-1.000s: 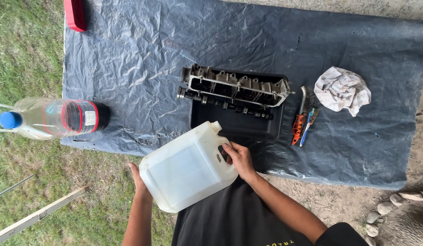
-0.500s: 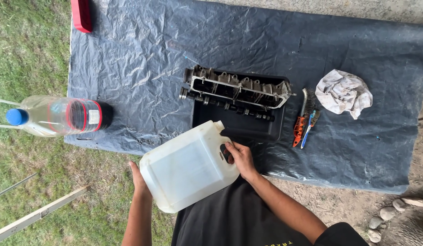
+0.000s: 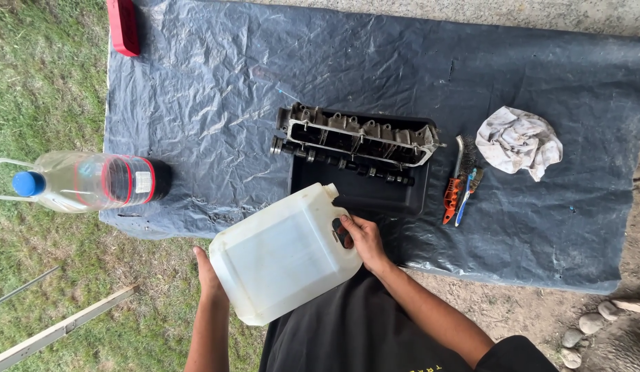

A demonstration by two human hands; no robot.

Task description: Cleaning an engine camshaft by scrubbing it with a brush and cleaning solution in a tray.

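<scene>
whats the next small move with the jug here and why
Probably tip the white plastic jug a little further toward the black tray. Its spout already points at the tray's near edge, the right hand grips the handle, the left hand props the base, and the metal engine part sits in that tray.

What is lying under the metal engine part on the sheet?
The engine part rests across the far edge of a black tray, which sits on the dark plastic sheet. The tray floor beneath the part is covered.

Translucent matt plastic jug (image 3: pixel 282 258), crinkled glossy dark tarp (image 3: pixel 216 89), greasy metal engine part (image 3: pixel 358 138)
</scene>
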